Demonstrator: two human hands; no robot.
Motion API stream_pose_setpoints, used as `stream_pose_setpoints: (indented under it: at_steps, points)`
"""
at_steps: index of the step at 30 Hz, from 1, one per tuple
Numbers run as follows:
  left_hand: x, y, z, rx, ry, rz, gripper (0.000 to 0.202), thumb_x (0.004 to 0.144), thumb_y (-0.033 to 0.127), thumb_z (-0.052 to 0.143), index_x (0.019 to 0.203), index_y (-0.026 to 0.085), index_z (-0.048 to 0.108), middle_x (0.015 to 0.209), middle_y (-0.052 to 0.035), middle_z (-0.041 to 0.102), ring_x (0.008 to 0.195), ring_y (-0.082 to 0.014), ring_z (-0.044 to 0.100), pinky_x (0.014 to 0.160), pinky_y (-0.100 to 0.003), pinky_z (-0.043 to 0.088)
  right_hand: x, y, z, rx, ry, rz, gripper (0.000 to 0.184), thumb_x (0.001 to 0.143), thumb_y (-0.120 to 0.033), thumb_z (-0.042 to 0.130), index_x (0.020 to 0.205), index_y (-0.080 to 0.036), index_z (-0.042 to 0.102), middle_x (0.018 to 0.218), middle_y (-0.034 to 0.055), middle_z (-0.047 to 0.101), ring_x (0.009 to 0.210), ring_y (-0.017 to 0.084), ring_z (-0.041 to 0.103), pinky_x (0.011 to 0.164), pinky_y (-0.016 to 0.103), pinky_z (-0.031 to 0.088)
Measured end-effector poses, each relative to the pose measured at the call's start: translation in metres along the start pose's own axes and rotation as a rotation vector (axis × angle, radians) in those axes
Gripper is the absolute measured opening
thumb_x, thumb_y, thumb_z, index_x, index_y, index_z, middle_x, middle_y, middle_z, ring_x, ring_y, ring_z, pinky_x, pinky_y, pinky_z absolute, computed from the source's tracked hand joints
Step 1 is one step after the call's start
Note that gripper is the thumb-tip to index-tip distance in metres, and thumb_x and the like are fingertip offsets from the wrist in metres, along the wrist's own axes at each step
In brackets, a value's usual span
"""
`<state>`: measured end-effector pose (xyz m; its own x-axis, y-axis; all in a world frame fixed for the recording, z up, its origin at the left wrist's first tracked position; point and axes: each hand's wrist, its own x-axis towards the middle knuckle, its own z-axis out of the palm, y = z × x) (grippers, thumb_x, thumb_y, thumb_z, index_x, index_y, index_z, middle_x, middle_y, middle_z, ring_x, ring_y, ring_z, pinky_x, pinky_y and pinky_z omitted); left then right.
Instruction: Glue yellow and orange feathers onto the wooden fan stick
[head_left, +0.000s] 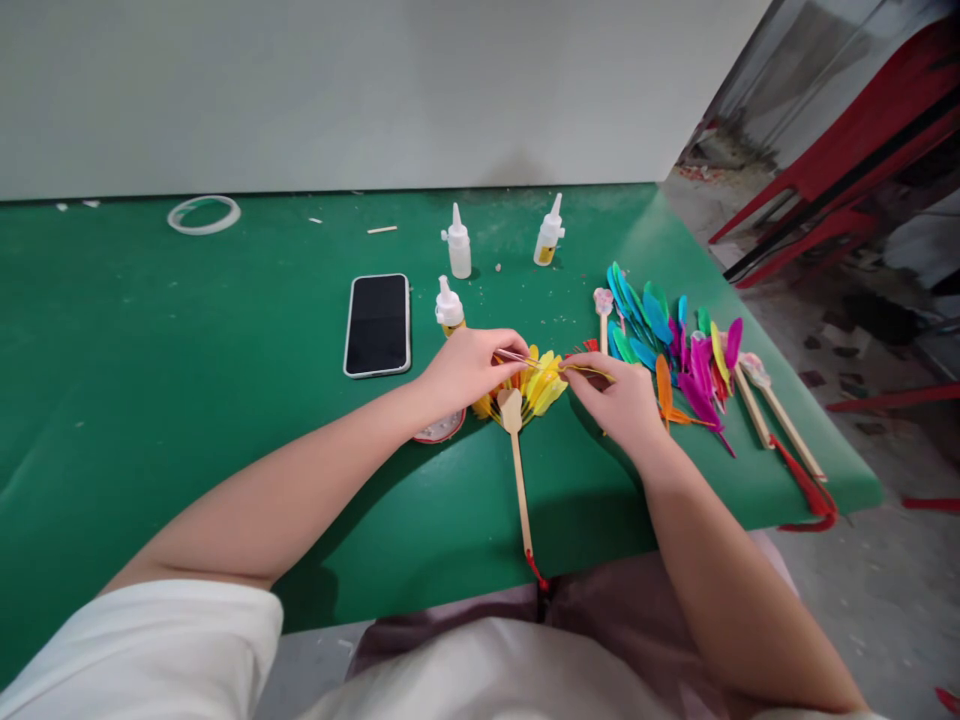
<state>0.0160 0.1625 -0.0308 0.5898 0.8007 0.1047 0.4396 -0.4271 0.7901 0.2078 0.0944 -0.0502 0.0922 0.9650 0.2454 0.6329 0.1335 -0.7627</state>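
Observation:
A feather fan with yellow and orange feathers [547,385] and a wooden handle [519,480] lies in front of me, a red tassel at its lower end. Above its feathers, my left hand [476,362] pinches thin metal tweezers [516,356], their tips pointing right. My right hand [621,405] is closed on a thin yellow strand [592,370] at the fan's right side, fingertips close to the tweezers' tips. Whether the strand is a feather's stem, I cannot tell. Partly under my left wrist sits a small red-rimmed dish [441,430] with whitish contents.
Three glue bottles, one nearer [449,305] and two farther, at left [459,250] and right [549,238], stand beyond my hands. A phone [378,325] and tape roll [204,215] lie left. Loose coloured feathers [649,320] and wooden sticks [784,420] lie right, near the table's edge.

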Motion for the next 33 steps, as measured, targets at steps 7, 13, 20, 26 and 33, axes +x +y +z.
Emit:
stream_pose_setpoints:
  at_steps: [7,13,20,26,33]
  points:
    - [0.0012,0.0,-0.0017,0.02,-0.01,-0.006,0.01,0.077,0.024,0.06,0.082,0.017,0.065,0.085,-0.0023,0.07,0.077,-0.014,0.066,0.075,-0.028,0.052,0.0004,0.0017,0.0004,-0.028,-0.001,0.007,0.016,0.075,-0.024,0.057,0.084,-0.021,0.07,0.079,0.002,0.072,0.067,0.017,0.068,0.067,0.029,0.056]
    - [0.0029,-0.0015,-0.0058,0.009,-0.048,-0.001,0.01,0.077,0.023,0.06,0.082,0.017,0.065,0.085,-0.0021,0.07,0.078,-0.014,0.066,0.076,-0.028,0.052,0.0006,0.0031,-0.0002,-0.026,-0.001,0.013,0.016,0.075,-0.024,0.057,0.083,-0.021,0.07,0.078,0.0019,0.072,0.066,0.017,0.068,0.066,0.029,0.056]
    - [0.0026,-0.0009,-0.0056,0.006,-0.058,0.006,0.009,0.077,0.022,0.06,0.082,0.017,0.065,0.086,-0.002,0.07,0.078,-0.0136,0.066,0.076,-0.027,0.052,0.0001,0.0024,0.0,0.05,0.023,0.047,0.014,0.076,-0.025,0.057,0.081,-0.022,0.069,0.079,0.0013,0.072,0.07,0.018,0.069,0.069,0.03,0.056]
    - [0.0021,0.0026,-0.0045,0.043,-0.047,0.012,0.008,0.077,0.02,0.059,0.082,0.017,0.065,0.087,-0.002,0.071,0.078,-0.0137,0.066,0.075,-0.027,0.051,0.0001,0.0026,0.0011,0.098,0.021,0.059,0.013,0.076,-0.025,0.057,0.081,-0.021,0.068,0.079,0.0014,0.072,0.073,0.019,0.069,0.071,0.032,0.057]
    - [0.002,0.0035,-0.0043,0.069,-0.045,0.014,0.008,0.077,0.019,0.059,0.083,0.018,0.065,0.087,-0.0012,0.071,0.078,-0.0139,0.066,0.073,-0.026,0.051,0.0003,0.0012,0.0008,0.067,0.0,0.046,0.014,0.076,-0.024,0.056,0.082,-0.021,0.068,0.08,0.0014,0.072,0.073,0.018,0.069,0.071,0.031,0.056]
